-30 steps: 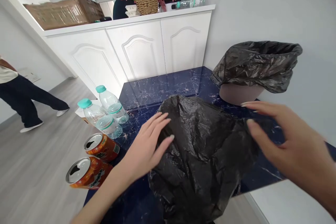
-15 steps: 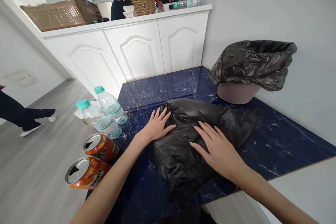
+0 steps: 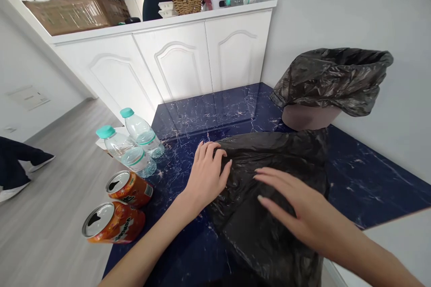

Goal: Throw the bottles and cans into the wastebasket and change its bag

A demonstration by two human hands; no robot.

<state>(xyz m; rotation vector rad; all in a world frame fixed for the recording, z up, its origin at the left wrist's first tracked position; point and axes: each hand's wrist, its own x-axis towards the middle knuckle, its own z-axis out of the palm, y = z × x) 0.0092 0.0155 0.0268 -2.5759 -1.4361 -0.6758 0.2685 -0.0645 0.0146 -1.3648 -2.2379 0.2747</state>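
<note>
A black plastic bag (image 3: 266, 228) lies spread and wrinkled on the dark blue marbled table (image 3: 215, 112), its near end reaching past the front edge. At the bag's left edge is my left hand (image 3: 207, 175), fingers apart and slightly bent, with the tips at the plastic. My right hand (image 3: 292, 206) hovers over or rests lightly on the middle of the bag; contact cannot be made out. Its fingers are stretched out and the thumb is apart. Neither hand grips anything.
Two orange soda cans (image 3: 129, 188) and two clear bottles with teal caps (image 3: 136, 154) stand along the left edge. A pinkish bin (image 3: 310, 117) lined with a black bag (image 3: 333, 83) stands back right. Behind is a white cabinet (image 3: 182, 67). A person's legs (image 3: 16, 161) show left.
The bag has been spread out, its near end now hanging further forward and right. Both hands have shifted slightly right. The person at left has moved further out of view.
</note>
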